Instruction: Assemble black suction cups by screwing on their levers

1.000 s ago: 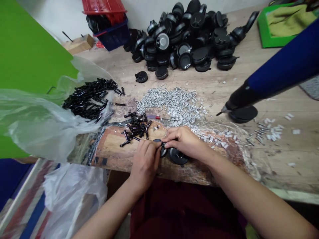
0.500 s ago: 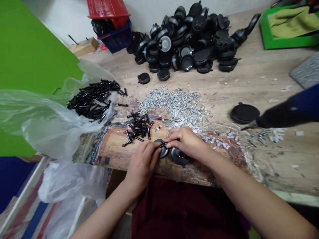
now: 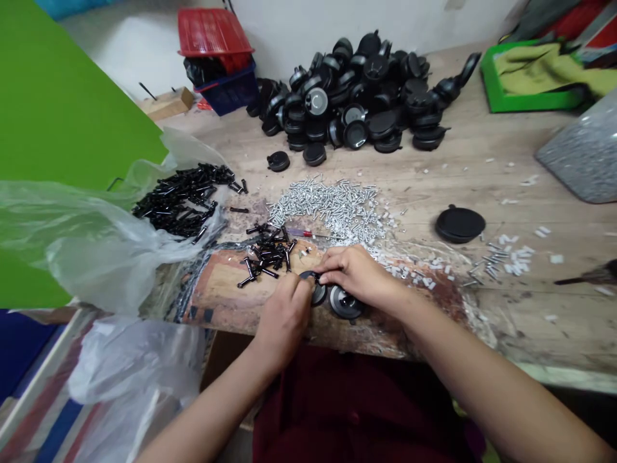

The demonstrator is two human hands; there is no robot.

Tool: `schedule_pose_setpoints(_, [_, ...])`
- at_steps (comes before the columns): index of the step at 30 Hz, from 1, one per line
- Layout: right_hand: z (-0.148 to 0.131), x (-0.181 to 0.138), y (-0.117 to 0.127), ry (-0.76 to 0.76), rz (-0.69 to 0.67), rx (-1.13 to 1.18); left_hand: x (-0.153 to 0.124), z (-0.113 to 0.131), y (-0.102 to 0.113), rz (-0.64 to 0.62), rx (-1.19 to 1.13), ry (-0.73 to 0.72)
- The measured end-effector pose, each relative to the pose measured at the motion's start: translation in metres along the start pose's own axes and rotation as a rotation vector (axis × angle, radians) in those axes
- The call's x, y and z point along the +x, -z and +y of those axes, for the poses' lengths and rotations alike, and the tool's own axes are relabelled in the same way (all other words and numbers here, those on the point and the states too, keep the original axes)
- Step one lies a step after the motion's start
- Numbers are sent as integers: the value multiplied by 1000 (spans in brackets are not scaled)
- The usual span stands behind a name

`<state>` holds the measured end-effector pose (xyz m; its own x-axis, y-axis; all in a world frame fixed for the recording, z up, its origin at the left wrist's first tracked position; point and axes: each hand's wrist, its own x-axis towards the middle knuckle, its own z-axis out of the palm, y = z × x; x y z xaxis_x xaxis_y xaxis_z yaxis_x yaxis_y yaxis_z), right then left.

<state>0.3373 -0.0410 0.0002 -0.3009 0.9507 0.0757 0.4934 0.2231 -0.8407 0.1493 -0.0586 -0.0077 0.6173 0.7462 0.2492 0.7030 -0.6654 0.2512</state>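
Observation:
At the front of the bench, my left hand and my right hand meet over a small round black part. My left fingers are closed at its left side. From the right, my right thumb and fingers pinch at its top; my fingers partly hide whatever small piece is there. Just below my right hand lies a second round black part with a silvery face. Left of my hands is a loose cluster of short black bars. Beyond them are a pile of silver screws and a screwdriver with a purple and red handle.
A plastic bag holds more black bars. Round black parts are heaped at the back. A black disc, white bits and a dark tool's tip lie right. A green tray stands behind.
The view has shifted slightly. The dark tool at right has moved away toward the right edge. My left hand has turned, its fingers now more bunched; my right hand keeps its pinch.

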Motion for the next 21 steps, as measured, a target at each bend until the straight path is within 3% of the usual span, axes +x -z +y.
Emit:
schedule_pose_setpoints(4, [-37, -23, 29, 71, 405, -64, -1, 2, 14, 212, -407, 264])
schedule_pose_setpoints(6, [-57, -39, 33, 77, 524, -94, -1, 7, 23, 277, -588, 395])
schedule_pose_setpoints(9, [-74, -55, 18, 49, 463, -73, 0, 17, 34, 357, -702, 457])
schedule_pose_setpoints(12, [-76, -59, -13, -23, 387, 2, -1, 28, 38, 438, -714, 420])
schedule_pose_setpoints(15, [-73, -59, -36, -77, 412, 89, -4, 35, 36, 435, -751, 364])
schedule_pose_setpoints(18, [-70, -60, -38, -54, 448, 147, -8, 31, 37, 395, -766, 264])
schedule_pose_setpoints(21, [-71, -65, -23, 35, 370, 104, -9, 20, 44, 342, -701, 140])
